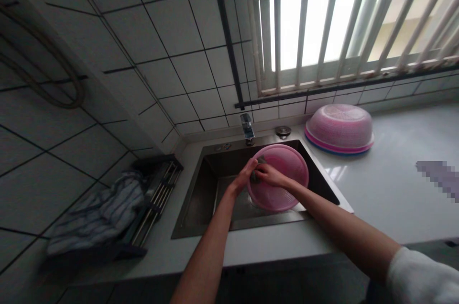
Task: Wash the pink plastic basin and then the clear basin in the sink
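Note:
A pink plastic colander (pixel 287 163) with a fine mesh wall is tilted in the steel sink (pixel 204 199), its open side toward me. My left hand (pixel 246 176) grips its left rim. Against the inside of that rim, my right hand (pixel 271 175) is closed on a small grey-green cloth (pixel 255 177), mostly covered by the fingers. Whether it is a cloth or a scouring pad is hard to make out. Both hands are close together, almost touching.
Behind the sink stands a chrome faucet (pixel 247 129), with a drain strainer (pixel 283 131) beside it. More upturned pink basins (pixel 339 127) are stacked on the right counter. A rack (pixel 161 194) with a striped cloth (pixel 103 208) stands left. A barred window is behind.

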The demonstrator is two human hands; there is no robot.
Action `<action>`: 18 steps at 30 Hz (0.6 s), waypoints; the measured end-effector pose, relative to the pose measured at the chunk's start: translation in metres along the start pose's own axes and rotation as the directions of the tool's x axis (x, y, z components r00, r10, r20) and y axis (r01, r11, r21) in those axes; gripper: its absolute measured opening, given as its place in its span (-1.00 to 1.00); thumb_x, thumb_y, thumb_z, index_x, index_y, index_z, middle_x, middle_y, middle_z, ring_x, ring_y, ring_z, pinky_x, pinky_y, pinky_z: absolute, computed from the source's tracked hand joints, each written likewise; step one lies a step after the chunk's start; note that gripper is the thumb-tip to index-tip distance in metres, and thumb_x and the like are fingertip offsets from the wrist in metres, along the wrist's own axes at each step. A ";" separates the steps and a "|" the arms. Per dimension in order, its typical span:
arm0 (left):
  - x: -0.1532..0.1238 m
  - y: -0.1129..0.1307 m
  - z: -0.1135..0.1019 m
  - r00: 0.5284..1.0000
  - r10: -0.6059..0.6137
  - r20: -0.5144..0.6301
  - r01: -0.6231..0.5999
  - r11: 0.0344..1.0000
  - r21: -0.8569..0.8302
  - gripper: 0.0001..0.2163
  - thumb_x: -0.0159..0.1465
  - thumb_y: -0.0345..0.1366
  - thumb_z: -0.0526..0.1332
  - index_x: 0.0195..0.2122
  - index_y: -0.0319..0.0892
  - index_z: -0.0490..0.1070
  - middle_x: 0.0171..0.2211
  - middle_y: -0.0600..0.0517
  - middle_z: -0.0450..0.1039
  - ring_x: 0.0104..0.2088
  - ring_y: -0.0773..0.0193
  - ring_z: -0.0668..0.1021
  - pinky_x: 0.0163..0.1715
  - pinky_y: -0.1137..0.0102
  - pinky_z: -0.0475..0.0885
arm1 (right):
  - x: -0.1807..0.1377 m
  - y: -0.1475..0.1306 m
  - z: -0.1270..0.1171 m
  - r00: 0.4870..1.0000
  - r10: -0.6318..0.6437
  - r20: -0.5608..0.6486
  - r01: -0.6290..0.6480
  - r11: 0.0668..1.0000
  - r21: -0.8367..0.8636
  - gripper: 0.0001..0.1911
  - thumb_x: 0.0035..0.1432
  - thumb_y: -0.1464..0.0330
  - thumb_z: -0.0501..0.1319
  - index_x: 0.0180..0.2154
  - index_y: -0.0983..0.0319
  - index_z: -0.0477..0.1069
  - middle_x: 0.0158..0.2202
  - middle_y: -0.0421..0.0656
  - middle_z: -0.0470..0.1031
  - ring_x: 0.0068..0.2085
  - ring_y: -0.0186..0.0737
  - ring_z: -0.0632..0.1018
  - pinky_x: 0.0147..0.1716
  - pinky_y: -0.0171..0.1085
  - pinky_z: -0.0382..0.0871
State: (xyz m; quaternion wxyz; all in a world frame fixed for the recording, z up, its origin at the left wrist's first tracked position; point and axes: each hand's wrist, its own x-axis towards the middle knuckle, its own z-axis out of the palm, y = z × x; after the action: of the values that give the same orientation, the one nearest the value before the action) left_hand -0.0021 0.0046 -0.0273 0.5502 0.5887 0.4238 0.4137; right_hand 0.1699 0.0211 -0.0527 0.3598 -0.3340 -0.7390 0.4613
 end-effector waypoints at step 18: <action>0.000 0.003 0.000 1.000 0.011 0.015 -0.011 1.000 0.027 -0.26 0.24 0.34 0.34 0.21 -0.16 0.57 0.25 -0.13 0.57 0.37 -0.14 0.43 0.50 0.03 0.10 | 0.000 0.000 0.000 1.000 0.013 -0.023 -0.013 0.999 0.034 -0.81 0.26 0.32 0.18 -0.35 0.26 0.49 -0.40 -0.12 0.55 -0.40 -0.22 0.47 -0.39 -0.31 0.33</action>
State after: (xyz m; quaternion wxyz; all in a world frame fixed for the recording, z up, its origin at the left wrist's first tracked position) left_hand -0.0023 0.0047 -0.0242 0.5429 0.6015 0.4221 0.4065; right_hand 0.1700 0.0217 -0.0527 0.3707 -0.3380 -0.7249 0.4721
